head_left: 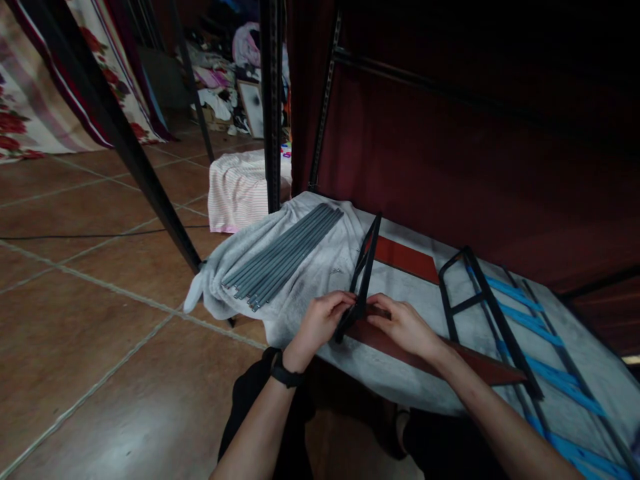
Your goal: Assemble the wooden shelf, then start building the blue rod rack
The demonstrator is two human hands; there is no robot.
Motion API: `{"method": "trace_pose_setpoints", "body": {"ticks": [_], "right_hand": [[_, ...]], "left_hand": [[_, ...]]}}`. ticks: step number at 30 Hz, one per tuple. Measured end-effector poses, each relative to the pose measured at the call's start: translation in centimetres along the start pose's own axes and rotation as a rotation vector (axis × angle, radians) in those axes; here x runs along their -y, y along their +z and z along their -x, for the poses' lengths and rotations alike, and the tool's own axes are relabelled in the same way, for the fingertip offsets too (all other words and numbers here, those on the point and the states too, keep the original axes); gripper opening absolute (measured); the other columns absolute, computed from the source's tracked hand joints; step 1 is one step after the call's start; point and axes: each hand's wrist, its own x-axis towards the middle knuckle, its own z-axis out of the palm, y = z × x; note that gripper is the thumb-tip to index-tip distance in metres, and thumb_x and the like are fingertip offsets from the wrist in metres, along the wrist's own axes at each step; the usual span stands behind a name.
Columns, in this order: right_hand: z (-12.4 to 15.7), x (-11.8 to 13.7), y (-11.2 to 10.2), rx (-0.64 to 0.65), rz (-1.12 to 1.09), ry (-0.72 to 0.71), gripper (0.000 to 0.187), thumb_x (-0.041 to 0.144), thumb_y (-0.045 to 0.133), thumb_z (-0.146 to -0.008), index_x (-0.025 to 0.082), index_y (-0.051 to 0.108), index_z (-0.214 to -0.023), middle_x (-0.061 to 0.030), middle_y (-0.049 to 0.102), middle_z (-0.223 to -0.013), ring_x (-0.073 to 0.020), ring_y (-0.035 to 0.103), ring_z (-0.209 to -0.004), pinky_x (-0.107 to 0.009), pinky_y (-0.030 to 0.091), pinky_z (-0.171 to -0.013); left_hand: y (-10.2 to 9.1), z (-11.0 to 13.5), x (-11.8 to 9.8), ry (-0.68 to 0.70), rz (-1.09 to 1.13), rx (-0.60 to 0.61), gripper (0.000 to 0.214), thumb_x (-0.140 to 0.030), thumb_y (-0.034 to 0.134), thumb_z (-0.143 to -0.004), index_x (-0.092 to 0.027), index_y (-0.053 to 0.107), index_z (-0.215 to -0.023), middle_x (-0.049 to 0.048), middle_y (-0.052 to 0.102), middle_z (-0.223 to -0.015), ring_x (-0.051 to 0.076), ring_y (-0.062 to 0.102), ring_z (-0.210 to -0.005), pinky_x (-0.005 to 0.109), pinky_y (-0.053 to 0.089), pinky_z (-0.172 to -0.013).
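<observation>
A black metal frame (369,263) stands upright at one end of a reddish-brown board (400,350). My left hand (324,319) is closed at the lower part of this frame, its fingertips pressed against the outer side. On the inner side, my right hand (403,325) has its thumb and fingers pinched together where board and frame meet. Whatever is between those fingertips is too small to make out. A second black metal frame (493,317) stands at the board's other end. Behind lies another reddish-brown board (406,259), running from the first frame toward the second.
Several grey metal tubes (285,257) lie in a bundle on the grey cloth (345,243) left of the frames. Black parts with blue strips (530,323) lie at right. Perforated black posts (273,107) rise around the work surface. A striped cloth-covered box (237,190) stands behind.
</observation>
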Motion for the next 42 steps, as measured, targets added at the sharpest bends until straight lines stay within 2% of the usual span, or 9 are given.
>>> {"method": "trace_pose_setpoints", "body": {"ticks": [5, 13, 20, 22, 24, 27, 31, 37, 42], "right_hand": [[0.1, 0.2, 0.0, -0.004, -0.001, -0.018, 0.025, 0.024, 0.055, -0.089, 0.028, 0.060, -0.113, 0.0017, 0.072, -0.109, -0.0206, 0.067, -0.103, -0.032, 0.048, -0.087], [0.4, 0.2, -0.1, 0.008, 0.001, -0.027, 0.025, 0.025, 0.053, -0.090, 0.028, 0.060, -0.113, 0.0007, 0.072, -0.109, -0.0208, 0.067, -0.102, -0.033, 0.048, -0.088], [0.5, 0.3, -0.1, 0.008, -0.010, 0.029, 0.018, 0.026, 0.054, -0.090, 0.026, 0.057, -0.108, 0.0008, 0.073, -0.098, -0.0201, 0.068, -0.093, -0.032, 0.048, -0.080], [0.6, 0.3, 0.1, -0.010, -0.026, 0.056, 0.026, 0.025, 0.055, -0.089, 0.025, 0.052, -0.115, 0.0019, 0.073, -0.091, -0.0195, 0.068, -0.086, -0.031, 0.048, -0.076], [0.7, 0.4, 0.2, -0.021, -0.033, 0.064, 0.043, 0.023, 0.054, -0.088, 0.026, 0.044, -0.130, 0.0027, 0.072, -0.089, -0.0192, 0.068, -0.082, -0.032, 0.048, -0.076], [0.7, 0.5, 0.1, 0.011, 0.014, 0.014, 0.063, 0.019, 0.051, -0.089, 0.030, 0.031, -0.147, 0.0008, 0.073, -0.103, -0.0203, 0.068, -0.093, -0.034, 0.049, -0.085], [0.6, 0.6, -0.1, 0.042, 0.100, -0.035, 0.062, 0.019, 0.050, -0.089, 0.035, 0.039, -0.147, -0.0002, 0.066, -0.127, -0.0236, 0.064, -0.113, -0.037, 0.048, -0.096], [0.5, 0.6, 0.0, 0.016, 0.141, -0.010, 0.068, 0.019, 0.051, -0.088, 0.036, 0.033, -0.151, 0.0008, 0.070, -0.120, -0.0239, 0.069, -0.102, -0.036, 0.052, -0.090], [0.7, 0.7, 0.1, -0.004, 0.172, -0.024, 0.067, 0.019, 0.050, -0.089, 0.033, 0.032, -0.152, -0.0007, 0.068, -0.124, -0.0242, 0.067, -0.108, -0.036, 0.051, -0.094]], "left_hand": [[0.2, 0.4, 0.0, 0.044, -0.026, -0.027, 0.023, -0.018, 0.046, -0.097, -0.020, 0.069, -0.096, 0.0058, 0.073, -0.110, 0.016, 0.068, -0.102, 0.030, 0.053, -0.092], [0.0, 0.5, -0.7, 0.067, -0.039, 0.000, 0.026, -0.018, 0.043, -0.097, -0.019, 0.069, -0.098, 0.0079, 0.072, -0.108, 0.018, 0.068, -0.102, 0.032, 0.054, -0.093], [0.3, 0.5, -0.5, 0.088, -0.054, 0.005, 0.025, -0.018, 0.044, -0.097, -0.020, 0.069, -0.100, 0.0063, 0.072, -0.109, 0.017, 0.068, -0.102, 0.031, 0.055, -0.091], [0.5, 0.7, -0.5, 0.086, -0.066, -0.003, 0.025, -0.018, 0.044, -0.097, -0.020, 0.068, -0.101, 0.0062, 0.072, -0.110, 0.017, 0.068, -0.103, 0.031, 0.054, -0.092], [0.7, 0.9, -0.6, 0.079, -0.086, -0.002, 0.025, -0.018, 0.043, -0.097, -0.020, 0.067, -0.105, 0.0062, 0.071, -0.111, 0.017, 0.067, -0.105, 0.030, 0.053, -0.093], [1.0, 1.0, -0.8, 0.048, -0.090, -0.018, 0.024, -0.018, 0.045, -0.097, -0.019, 0.066, -0.110, 0.0061, 0.072, -0.108, 0.016, 0.069, -0.101, 0.029, 0.054, -0.091], [1.6, 1.2, -1.0, 0.023, -0.071, -0.077, 0.028, -0.016, 0.047, -0.095, -0.019, 0.067, -0.114, 0.0072, 0.073, -0.112, 0.018, 0.069, -0.101, 0.032, 0.055, -0.093], [3.1, 1.8, -1.0, -0.102, 0.018, -0.198, 0.035, -0.018, 0.045, -0.095, -0.021, 0.065, -0.123, 0.0062, 0.072, -0.118, 0.019, 0.068, -0.106, 0.034, 0.055, -0.095], [4.1, 2.4, -1.3, -0.121, 0.110, -0.213, 0.043, -0.029, 0.043, -0.099, -0.023, 0.051, -0.141, 0.0072, 0.057, -0.141, 0.020, 0.051, -0.132, 0.039, 0.040, -0.114]]}}
